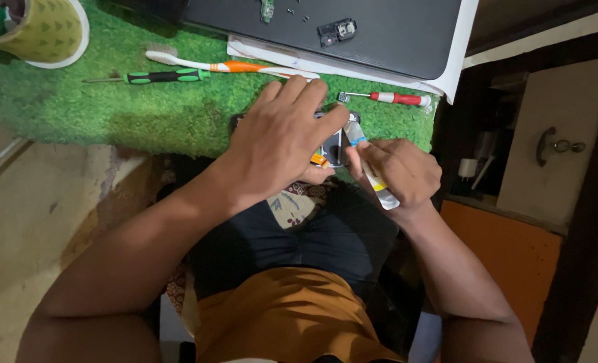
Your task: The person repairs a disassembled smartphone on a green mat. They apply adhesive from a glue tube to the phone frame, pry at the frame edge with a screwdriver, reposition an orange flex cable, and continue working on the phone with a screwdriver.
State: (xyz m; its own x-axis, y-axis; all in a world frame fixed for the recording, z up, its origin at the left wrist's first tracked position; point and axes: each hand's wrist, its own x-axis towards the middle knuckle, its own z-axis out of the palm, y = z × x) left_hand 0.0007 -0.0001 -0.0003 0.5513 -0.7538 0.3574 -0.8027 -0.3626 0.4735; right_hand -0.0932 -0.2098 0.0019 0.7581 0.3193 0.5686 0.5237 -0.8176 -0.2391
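My left hand point(282, 138) lies palm down over a small dark electronic device point(332, 144) at the near edge of the green grass-like mat point(131, 111), covering most of it. An orange bit of the device shows under my thumb. My right hand point(400, 171) grips a small white tube point(371, 171) with a blue band and a yellow end. The tube's tip points at the device's right edge.
On the mat lie a green-handled screwdriver point(161, 76), an orange and white toothbrush point(228, 66) and a red-handled screwdriver point(396, 98). A dark laptop base point(379, 40) with loose screws and small parts sits behind. A yellow tape roll point(44, 30) is far left, a cabinet door point(554, 141) right.
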